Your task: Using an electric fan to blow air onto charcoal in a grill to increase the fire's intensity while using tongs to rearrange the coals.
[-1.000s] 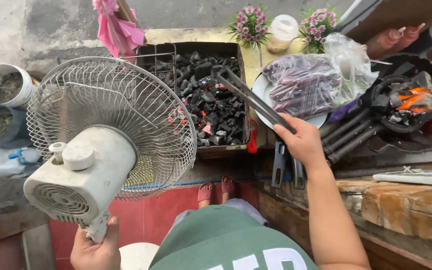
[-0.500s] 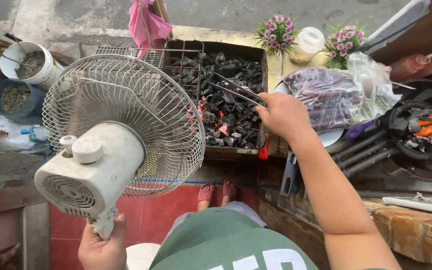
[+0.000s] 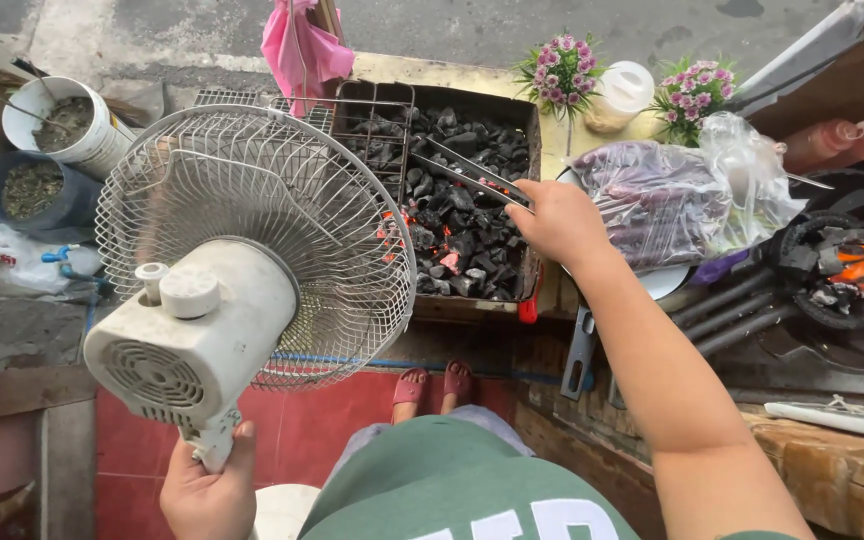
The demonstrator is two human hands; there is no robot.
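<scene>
Gripping the short stem of a white electric fan (image 3: 197, 320), the left hand (image 3: 207, 490) sits at the lower left of the frame, its grip wrapped tight round the stub below the motor housing. The fan is carried rather than stood on a base, and its wire cage tilts up and away toward the charcoal grill (image 3: 472, 200) at upper centre, so its face looks set to push air across the coals.

The right hand (image 3: 557, 220), centre right, has its grip pressed together on the handle end of long metal tongs (image 3: 467, 170). The tongs reach left and upward over the black charcoal, their tips lying among the lumps, which keeps the hand itself back at the tray's right edge, away from the heat. A few coals near the tray's lower middle glow orange-red, partly seen through the fan cage.

A folding wire grilling rack (image 3: 372, 130) stands against the tray's left side. On the counter at the right lies a plate with a clear plastic bag of dark purple food (image 3: 652, 195), close to the grill. Two small pots of pink flowers (image 3: 562, 75) stand along the upper edge. At upper left, two buckets (image 3: 62, 125) rest on the ground.
</scene>
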